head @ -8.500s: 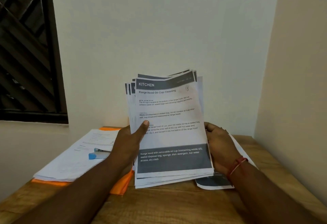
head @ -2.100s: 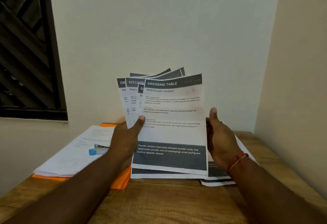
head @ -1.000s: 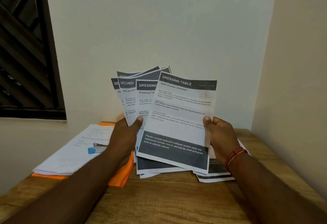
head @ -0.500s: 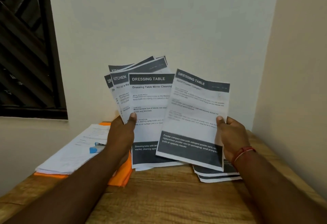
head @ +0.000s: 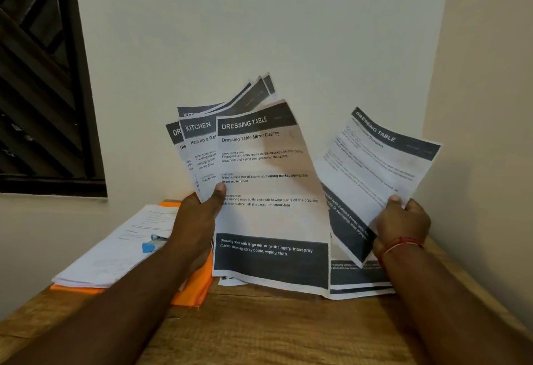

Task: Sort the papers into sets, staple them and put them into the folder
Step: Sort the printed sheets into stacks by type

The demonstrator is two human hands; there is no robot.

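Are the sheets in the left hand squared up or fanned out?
Fanned out. The sheets in the left hand show several staggered headers: DRESSING TABLE in front, KITCHEN and others peeking out behind.

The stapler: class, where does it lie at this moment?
In the head view the blue stapler lies at the left, on the paper stack over the orange folder, beside the left hand.

Room dim, warm cast on right wall [head: 487, 105]; back wall [head: 259, 24] paler, greenish, evenly lit. Window [head: 37, 76] at far left dark, giving no light. Soft shadow under fanned papers [head: 268, 191] on table [head: 274, 330]. Sheet in right hand [head: 401, 220] motion-blurred, text smeared. Near forearms soft. Wide-angle bending at frame edges. No glare.
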